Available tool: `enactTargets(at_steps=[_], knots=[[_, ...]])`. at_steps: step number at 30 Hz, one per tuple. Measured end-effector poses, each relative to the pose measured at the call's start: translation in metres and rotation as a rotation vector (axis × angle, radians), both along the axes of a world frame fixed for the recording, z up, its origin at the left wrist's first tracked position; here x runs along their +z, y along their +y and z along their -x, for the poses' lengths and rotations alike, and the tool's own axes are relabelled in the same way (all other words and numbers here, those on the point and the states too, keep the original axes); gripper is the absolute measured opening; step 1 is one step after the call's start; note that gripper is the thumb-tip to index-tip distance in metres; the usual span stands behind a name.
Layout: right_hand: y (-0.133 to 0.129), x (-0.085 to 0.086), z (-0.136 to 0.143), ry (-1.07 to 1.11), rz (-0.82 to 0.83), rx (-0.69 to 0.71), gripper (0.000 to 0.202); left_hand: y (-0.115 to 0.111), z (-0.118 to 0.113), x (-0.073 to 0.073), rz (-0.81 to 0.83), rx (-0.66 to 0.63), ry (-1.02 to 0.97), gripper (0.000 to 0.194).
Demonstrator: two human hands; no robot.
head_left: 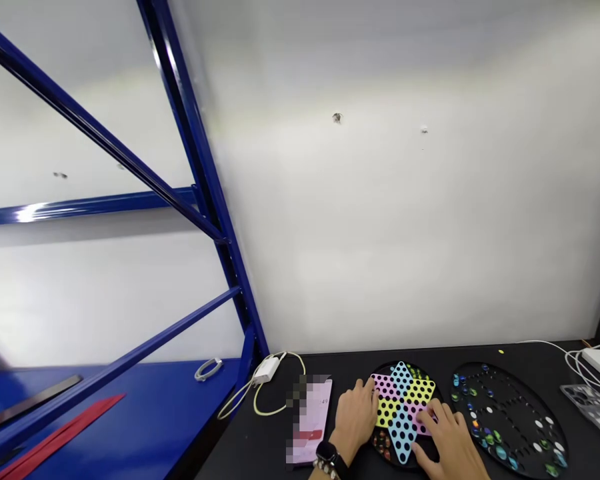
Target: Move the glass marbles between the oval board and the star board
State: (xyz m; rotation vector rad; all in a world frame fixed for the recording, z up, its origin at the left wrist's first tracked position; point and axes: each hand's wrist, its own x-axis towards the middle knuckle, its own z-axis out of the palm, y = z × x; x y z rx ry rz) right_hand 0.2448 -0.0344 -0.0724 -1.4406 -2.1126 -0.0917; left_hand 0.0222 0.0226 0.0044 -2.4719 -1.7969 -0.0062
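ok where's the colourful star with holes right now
Lower right of the head view: the star is between the left hand and right hand, left of the black marble board.

I have a six-pointed star (pixel 404 407) lying flat before me, dotted with black holes: blue points at 12 and 6 o'clock, pink at 10 and 4, yellow at 2 and 8. Marbles (pixel 382 445) show around it (greenish at 1, reddish-brown at 7).
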Motion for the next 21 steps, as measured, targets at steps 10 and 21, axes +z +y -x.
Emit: enactTargets(at_steps=[10,21], knots=[[-0.004,0.010,0.003,0.027,0.036,-0.011,0.019,0.002,0.002,0.000,0.018,0.094,-0.048,0.032],[0.003,-0.001,-0.002,-0.013,0.027,0.029,0.020,0.012,-0.005,0.000,0.072,0.068,0.011,0.037]])
